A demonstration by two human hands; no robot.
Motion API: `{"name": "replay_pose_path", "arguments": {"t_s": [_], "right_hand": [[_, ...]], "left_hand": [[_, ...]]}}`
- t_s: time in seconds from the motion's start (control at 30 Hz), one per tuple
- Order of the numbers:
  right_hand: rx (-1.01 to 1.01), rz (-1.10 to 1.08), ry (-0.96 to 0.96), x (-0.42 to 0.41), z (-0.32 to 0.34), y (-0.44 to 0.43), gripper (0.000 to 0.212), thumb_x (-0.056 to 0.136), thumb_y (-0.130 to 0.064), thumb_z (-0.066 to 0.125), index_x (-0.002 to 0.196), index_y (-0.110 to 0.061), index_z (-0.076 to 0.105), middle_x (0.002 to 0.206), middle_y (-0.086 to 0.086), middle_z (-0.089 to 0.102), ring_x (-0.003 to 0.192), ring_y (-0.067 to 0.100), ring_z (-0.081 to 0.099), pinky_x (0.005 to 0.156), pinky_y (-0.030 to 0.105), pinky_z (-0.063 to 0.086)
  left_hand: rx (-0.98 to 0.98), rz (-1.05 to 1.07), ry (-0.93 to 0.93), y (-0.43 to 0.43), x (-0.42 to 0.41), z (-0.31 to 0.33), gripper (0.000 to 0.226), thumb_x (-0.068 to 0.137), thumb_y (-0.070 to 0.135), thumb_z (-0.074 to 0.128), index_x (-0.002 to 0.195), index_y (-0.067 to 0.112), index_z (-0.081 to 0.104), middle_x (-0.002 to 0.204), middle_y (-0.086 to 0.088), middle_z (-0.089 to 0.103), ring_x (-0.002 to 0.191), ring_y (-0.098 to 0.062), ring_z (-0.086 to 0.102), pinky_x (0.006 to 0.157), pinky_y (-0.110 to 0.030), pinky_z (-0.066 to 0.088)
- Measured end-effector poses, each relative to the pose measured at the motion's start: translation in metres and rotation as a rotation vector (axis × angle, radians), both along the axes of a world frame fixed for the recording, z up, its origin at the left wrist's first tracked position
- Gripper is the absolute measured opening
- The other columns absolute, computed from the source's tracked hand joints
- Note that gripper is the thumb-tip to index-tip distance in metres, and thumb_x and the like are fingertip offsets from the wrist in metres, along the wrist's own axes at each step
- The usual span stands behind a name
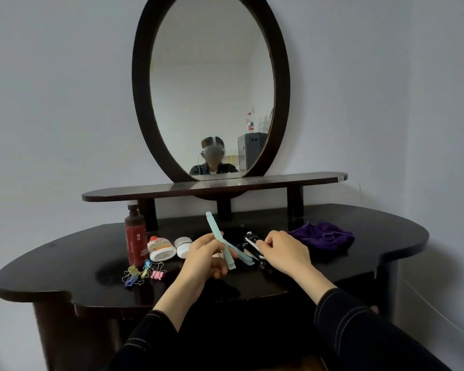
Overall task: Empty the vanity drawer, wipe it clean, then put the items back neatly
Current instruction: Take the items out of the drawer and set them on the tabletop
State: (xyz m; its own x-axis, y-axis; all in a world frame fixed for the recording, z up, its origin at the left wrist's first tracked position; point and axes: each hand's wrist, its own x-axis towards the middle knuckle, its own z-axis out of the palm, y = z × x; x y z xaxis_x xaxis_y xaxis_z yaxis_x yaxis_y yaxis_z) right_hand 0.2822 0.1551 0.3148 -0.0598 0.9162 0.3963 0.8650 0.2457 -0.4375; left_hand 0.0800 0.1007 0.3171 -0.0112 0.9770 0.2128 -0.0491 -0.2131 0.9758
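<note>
Left hand (pixel 204 259) curled round pale blue stick (pixel 217 232), right hand (pixel 284 250) pinching metal clipper (pixel 253 243), both right of red bottle (pixel 136 236) on surface (pixel 65 263), probably gathering items for return; drawer unseen.

Illumination is dim, soft and even. The glossy dark wooden vanity top (pixel 65 263) shows faint reflections. Wide-angle distortion bends frame edges; focus is slightly soft.

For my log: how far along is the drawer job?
Emptying seems done: red bottle and binder clips lie on the vanity top. Left hand holds a blue stick; right hand pinches the nail clipper. Purple cloth lies aside; drawer unseen, wiping unclear; returning remains.
</note>
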Motion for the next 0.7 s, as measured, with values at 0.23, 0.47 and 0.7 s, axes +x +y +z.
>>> {"name": "replay_pose_path", "arguments": {"t_s": [0.23,0.47,0.7], "right_hand": [[0.043,0.093,0.654,0.010,0.003,-0.011,0.016,0.095,-0.036,0.060,0.087,-0.025,0.068,0.083,-0.009,0.070,0.082,0.007,0.065,0.077,0.033,0.054],[-0.120,0.502,0.964,0.003,0.011,-0.040,0.017,0.093,-0.026,0.071,0.082,-0.014,0.077,0.069,0.011,0.066,0.042,0.008,0.040,0.039,0.017,0.029],[-0.329,0.650,0.692,-0.002,0.011,-0.046,0.019,0.090,-0.030,0.076,0.103,-0.016,0.076,0.082,0.009,0.077,0.046,0.007,0.047,0.039,0.018,0.032]], "left_hand": [[0.043,-0.003,-0.007,-0.008,0.002,-0.001,0.022,0.096,0.028,0.065,0.099,0.008,0.074,0.087,-0.010,0.074,0.053,-0.015,0.054,0.043,-0.022,0.038],[0.089,-0.019,0.047,-0.012,0.007,0.002,0.030,0.087,0.036,0.074,0.093,0.007,0.075,0.078,-0.005,0.068,0.055,-0.012,0.052,0.045,-0.022,0.036],[0.129,0.031,0.087,-0.013,0.007,0.002,0.026,0.090,0.032,0.072,0.094,0.006,0.074,0.082,-0.008,0.070,0.054,-0.013,0.053,0.045,-0.022,0.038]]}}
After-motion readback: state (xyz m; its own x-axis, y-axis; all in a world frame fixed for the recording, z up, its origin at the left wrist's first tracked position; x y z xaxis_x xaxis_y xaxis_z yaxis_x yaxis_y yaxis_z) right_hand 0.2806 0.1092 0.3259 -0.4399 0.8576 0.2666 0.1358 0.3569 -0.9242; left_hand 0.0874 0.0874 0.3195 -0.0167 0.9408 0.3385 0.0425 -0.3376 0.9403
